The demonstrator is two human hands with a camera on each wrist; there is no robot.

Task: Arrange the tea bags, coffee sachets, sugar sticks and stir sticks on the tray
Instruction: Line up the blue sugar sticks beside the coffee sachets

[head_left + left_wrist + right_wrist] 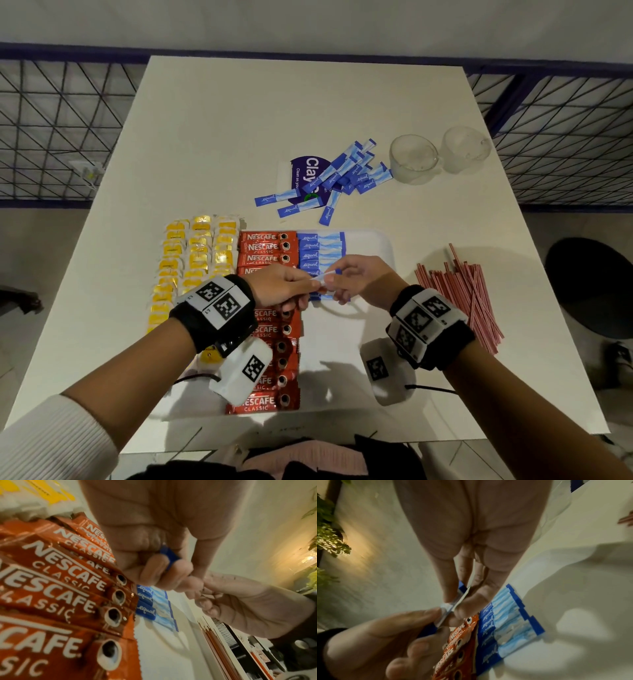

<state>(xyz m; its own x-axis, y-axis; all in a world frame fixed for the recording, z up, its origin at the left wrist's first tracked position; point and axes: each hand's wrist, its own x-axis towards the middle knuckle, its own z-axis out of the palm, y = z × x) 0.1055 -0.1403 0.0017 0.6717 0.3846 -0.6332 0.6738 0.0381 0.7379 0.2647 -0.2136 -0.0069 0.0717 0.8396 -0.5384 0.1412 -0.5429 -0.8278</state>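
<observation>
Equal sugar stick held above tray, over laid Equal row; pinched at both ends by left hand and right hand. Nescafé sachets beside row, yellow tea bags left. Loose sticks and red stir sticks off tray.

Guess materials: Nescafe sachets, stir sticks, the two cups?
Nescafe sachets: glossy foil or plastic laminate, judging by the sheen and crinkled, serrated edges. Stir sticks: thin red-and-white striped tubes, probably plastic. Cups: clear with a handle, glass or hard plastic; can't tell which.
</observation>
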